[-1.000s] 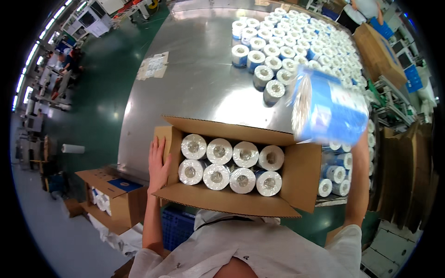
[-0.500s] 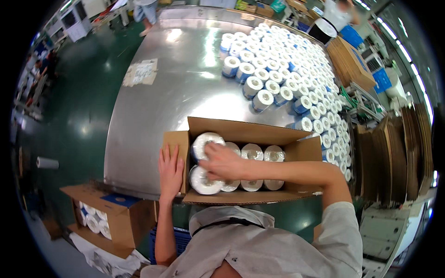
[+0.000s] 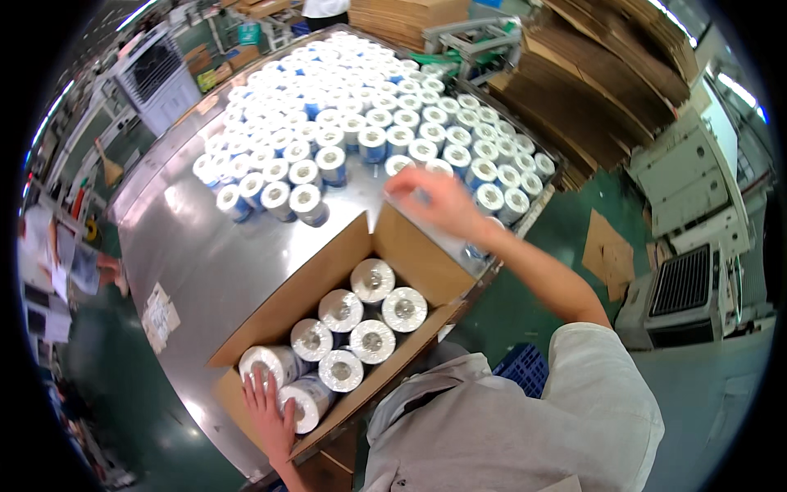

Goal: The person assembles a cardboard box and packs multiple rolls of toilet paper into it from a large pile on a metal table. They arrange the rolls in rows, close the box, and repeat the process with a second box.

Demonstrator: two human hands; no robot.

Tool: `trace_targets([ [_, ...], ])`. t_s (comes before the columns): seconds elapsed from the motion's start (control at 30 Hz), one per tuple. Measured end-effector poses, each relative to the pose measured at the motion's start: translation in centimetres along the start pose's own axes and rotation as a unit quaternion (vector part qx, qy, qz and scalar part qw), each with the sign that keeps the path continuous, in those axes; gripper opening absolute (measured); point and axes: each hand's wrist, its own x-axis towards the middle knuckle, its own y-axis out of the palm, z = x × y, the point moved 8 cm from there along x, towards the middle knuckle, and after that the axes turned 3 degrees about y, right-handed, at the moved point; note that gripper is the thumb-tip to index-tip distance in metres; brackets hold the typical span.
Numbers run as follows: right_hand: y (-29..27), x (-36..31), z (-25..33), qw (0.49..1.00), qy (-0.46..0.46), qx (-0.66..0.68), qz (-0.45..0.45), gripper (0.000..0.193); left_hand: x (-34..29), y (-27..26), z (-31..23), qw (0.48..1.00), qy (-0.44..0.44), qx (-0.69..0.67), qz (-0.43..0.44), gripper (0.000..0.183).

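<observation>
Head view: left hand (image 3: 266,408) was laid, fingers spread, on white paper rolls (image 3: 344,328) in the brown cardboard box (image 3: 410,254); right hand (image 3: 434,201), fingers curled loosely, was held over rolls on the steel tabletop (image 3: 205,254).

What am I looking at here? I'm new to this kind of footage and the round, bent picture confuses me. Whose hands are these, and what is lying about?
There is no machine here. The picture comes from a wide fisheye camera worn on a person's head, looking down, so straight edges bend near the rim. The pale shirt at the bottom is the wearer's own.

The left hand lies flat on the white rolls at the near end of an open cardboard box, fingers spread. The box holds wrapped white rolls standing on end. It rests on a shiny metal table.

The right hand reaches past the box's far wall to the crowd of loose rolls on the table; it looks to be touching one, but I cannot tell if it grips it.

Flattened cardboard is stacked at the upper right.
</observation>
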Motion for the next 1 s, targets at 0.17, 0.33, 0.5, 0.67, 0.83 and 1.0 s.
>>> trace_targets([
  [0.17,-8.5,-12.2,-30.8,0.887,0.245,-0.356,0.16,0.043,1.8,1.7,-0.6,0.999,0.025,0.022,0.016,0.061],
  [0.33,-6.5,-20.1,-40.8,0.86,0.189,-0.389,0.271,0.06,1.9,1.0,-1.3,0.997,0.013,0.066,0.029,0.06],
  [0.5,-6.4,-18.5,-43.9,0.853,0.21,-0.381,0.289,0.056,2.5,0.5,-2.7,0.997,-0.018,0.069,0.035,0.063],
  [0.67,-4.7,-19.8,-42.2,0.815,0.188,-0.41,0.364,0.052,2.3,0.8,-2.7,0.998,-0.03,0.057,0.021,0.064],
  [0.83,-4.5,-21.6,-41.7,0.861,0.212,-0.4,0.234,0.047,2.0,1.0,-2.4,0.998,-0.028,0.05,0.01,0.064],
  [1.0,-5.6,-19.3,-43.8,0.865,0.248,-0.377,0.218,0.049,2.2,0.2,-2.8,0.996,-0.061,0.053,0.024,0.061],
])
